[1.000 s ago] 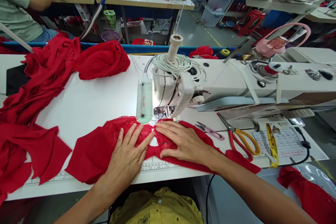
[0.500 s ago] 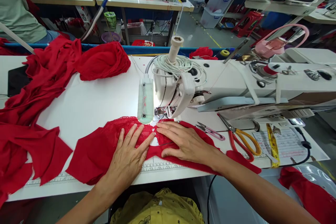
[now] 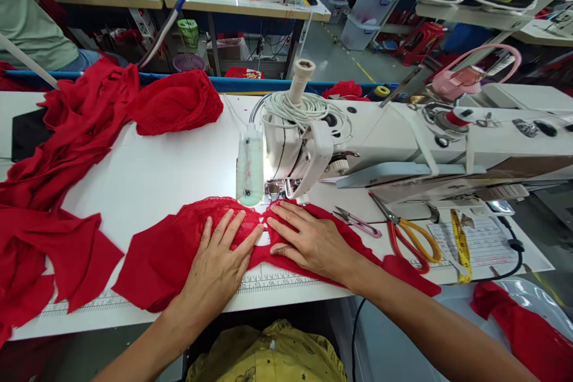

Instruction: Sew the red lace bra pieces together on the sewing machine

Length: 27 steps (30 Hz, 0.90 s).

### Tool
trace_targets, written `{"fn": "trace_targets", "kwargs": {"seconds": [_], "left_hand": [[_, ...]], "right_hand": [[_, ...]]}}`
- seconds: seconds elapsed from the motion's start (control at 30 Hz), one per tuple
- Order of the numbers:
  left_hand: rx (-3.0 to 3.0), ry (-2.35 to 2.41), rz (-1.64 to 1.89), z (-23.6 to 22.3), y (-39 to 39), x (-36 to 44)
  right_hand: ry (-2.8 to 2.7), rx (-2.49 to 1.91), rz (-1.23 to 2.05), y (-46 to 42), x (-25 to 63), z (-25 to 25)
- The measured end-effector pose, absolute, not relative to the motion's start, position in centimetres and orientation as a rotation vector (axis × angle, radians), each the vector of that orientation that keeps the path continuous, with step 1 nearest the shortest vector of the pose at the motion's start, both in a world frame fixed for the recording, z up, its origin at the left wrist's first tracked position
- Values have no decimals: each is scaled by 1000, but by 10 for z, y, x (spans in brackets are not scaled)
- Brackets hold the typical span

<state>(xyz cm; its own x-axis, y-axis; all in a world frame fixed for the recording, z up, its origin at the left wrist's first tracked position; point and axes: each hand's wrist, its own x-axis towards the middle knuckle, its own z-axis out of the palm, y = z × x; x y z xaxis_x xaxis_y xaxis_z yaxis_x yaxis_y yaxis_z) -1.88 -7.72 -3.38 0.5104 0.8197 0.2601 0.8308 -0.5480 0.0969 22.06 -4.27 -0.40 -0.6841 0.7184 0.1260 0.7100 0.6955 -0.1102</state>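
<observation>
A red lace-edged garment piece [image 3: 156,256], resembling a bra, lies spread on the white sewing table below the machine's presser foot [image 3: 274,191]. My left hand [image 3: 219,256] rests flat on its left half, fingers spread over the lace. On the right half lies my right hand [image 3: 308,239], fingers stretched toward the middle and thumb lower down. A thin dark line shows beside that thumb; I cannot make out what it is. Between the hands, a small gap in the red fabric shows white. Both hands press the cloth from above.
The sewing machine [image 3: 380,137] spans the right side. Right of my hand are pink thread snips [image 3: 358,224], scissors [image 3: 407,233] and a yellow tape measure [image 3: 461,245]. Red fabric [image 3: 67,149] is heaped at left. A printed ruler [image 3: 286,282] runs along the front edge.
My right hand has shifted slightly, its fingers angled more and its thumb drawn up. My left hand and the garment stay nearly in place. At the back left, a person's arm has pulled away.
</observation>
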Motion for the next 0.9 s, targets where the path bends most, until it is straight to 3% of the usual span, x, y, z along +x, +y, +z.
{"fn": "trace_targets", "kwargs": {"seconds": [0.2, 0.43, 0.63, 0.9], "left_hand": [[-2736, -1471, -478, -24, -77, -19], [-2787, -1487, -979, -14, -59, -5], [-2760, -1487, -663, -34, -55, -11], [-2762, -1572, -734, -33, -58, -15]], "right_hand": [[-2590, -1086, 150, -43, 222, -3], [-2385, -1026, 243, -38, 204, -8], [-2430, -1056, 271, -35, 206, -20], [-2415, -1091, 276, -35, 209, -23]]}}
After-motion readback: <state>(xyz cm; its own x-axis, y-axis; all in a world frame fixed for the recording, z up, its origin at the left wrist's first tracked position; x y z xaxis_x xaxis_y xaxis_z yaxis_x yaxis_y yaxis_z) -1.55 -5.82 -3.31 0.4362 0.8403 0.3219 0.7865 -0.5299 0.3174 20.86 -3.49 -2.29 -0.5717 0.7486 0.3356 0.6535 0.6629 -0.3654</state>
